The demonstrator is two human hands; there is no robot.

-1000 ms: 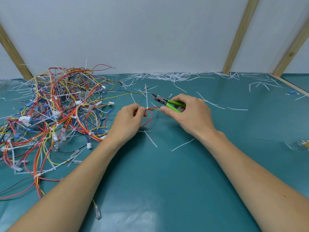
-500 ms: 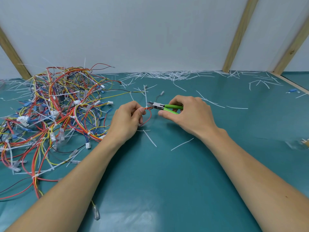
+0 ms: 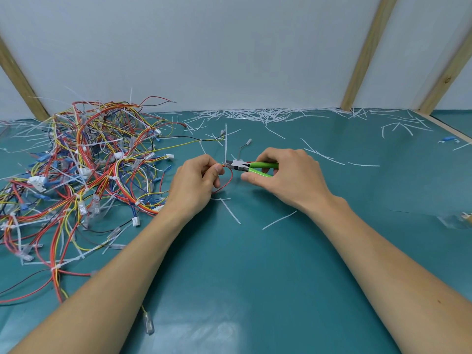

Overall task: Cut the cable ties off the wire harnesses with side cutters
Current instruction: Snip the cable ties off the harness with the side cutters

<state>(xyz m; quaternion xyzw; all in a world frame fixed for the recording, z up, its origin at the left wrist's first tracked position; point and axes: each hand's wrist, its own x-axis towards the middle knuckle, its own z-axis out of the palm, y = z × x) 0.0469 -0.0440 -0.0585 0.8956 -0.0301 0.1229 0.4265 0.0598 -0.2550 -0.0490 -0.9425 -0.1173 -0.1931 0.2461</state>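
My left hand (image 3: 196, 182) pinches a thin red and yellow wire harness (image 3: 228, 181) at the middle of the teal table. A white cable tie (image 3: 225, 144) stands up from the pinched spot. My right hand (image 3: 288, 177) grips green-handled side cutters (image 3: 251, 166), whose grey jaws touch the harness right at the tie, beside my left fingertips. A red loop of the harness hangs below the jaws.
A big tangle of red, yellow and blue harnesses (image 3: 84, 175) with white ties fills the table's left side. Several cut tie pieces (image 3: 255, 116) lie along the back wall and near my hands. A wooden rail (image 3: 444, 126) bounds the right edge.
The cutters have swung from pointing up and away to lying level, and their jaws have moved left onto the harness at the tie. My left hand has held its place.
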